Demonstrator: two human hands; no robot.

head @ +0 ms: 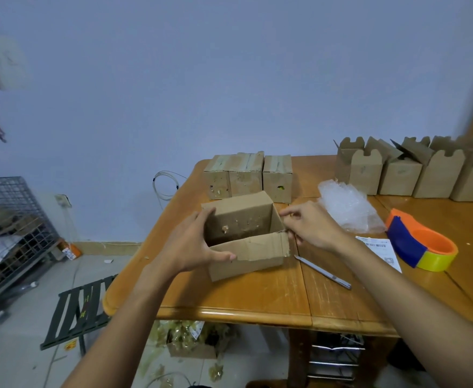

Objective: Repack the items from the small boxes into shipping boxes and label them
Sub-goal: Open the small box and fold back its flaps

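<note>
An open brown shipping box [246, 264] stands on the wooden table [257, 301] in front of me. My left hand [193, 245] holds its left end, thumb along the near flap and fingers over the far wall. My right hand [310, 225] pinches the box's right end flap at the corner. I cannot see anything inside the box. Three taped small boxes [246, 177] stand behind it. A row of several small boxes [414, 175] with raised flaps lines the back right.
Bubble wrap [347, 205] lies right of the box. A shipping label [380, 250], a utility knife [324, 273] and an orange-blue tape dispenser [420, 242] lie at the right. A wire cage [8, 233] and a folding stool [81, 309] stand on the floor at left.
</note>
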